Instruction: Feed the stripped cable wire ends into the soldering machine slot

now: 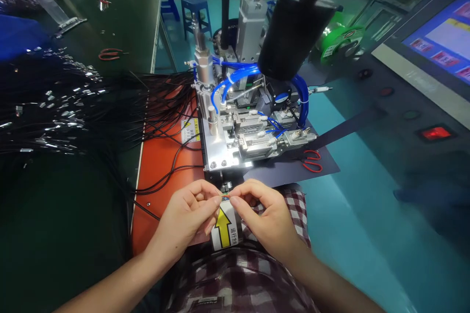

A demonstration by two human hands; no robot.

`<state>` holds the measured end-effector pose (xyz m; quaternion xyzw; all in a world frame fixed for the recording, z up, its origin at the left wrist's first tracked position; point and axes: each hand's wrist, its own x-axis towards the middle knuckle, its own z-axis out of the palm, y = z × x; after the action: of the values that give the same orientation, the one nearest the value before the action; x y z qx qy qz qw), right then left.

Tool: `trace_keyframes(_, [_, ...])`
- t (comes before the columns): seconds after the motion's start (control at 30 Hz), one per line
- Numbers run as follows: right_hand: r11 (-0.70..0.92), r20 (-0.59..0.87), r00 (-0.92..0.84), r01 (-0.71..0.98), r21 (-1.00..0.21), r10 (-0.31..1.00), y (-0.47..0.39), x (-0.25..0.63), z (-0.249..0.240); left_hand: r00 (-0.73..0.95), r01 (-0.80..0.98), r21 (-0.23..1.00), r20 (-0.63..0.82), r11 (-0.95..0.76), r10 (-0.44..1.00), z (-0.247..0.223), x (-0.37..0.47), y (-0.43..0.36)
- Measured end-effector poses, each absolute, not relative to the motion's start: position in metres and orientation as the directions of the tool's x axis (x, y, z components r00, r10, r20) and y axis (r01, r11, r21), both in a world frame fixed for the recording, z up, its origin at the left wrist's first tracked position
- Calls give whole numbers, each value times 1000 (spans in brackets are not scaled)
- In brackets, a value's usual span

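Thin coloured wires (pixel 225 196), with yellow and red among them, stretch between my fingertips at the front of the machine. My left hand (pixel 191 212) pinches them from the left between thumb and forefinger. From the right, my right hand (pixel 268 212) is closed in a similar pinch. Just beyond the fingertips sits a small metal-and-black fixture (pixel 226 186) on the machine's front edge. Below the wires is a white label with a yellow arrow (pixel 223 230). The wire ends inside the fingers are hidden.
The machine (pixel 242 149) with blue air tubes (pixel 242 72) stands straight ahead. Black cables (pixel 172 176) cross the orange plate (pixel 147 225) from a large bundle (pixel 55 102) at left. Red-handled scissors (pixel 313 161) lie at right. A control panel (pixel 411 88) stands further right.
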<state>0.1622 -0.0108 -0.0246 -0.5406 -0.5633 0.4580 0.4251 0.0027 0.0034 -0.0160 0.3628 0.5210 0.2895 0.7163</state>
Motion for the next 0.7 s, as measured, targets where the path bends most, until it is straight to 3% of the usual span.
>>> trace_keyframes(0.13, [-25,-35,-38,248,-968,999,-12,161,-23,285,-62,827,-521,558,804,-16,4,4])
trace_keyframes(0.7, [-338,-333,-62,-79,-938,941,-12,160,-24,287,-190,773,-545,605,787,-17,3,3])
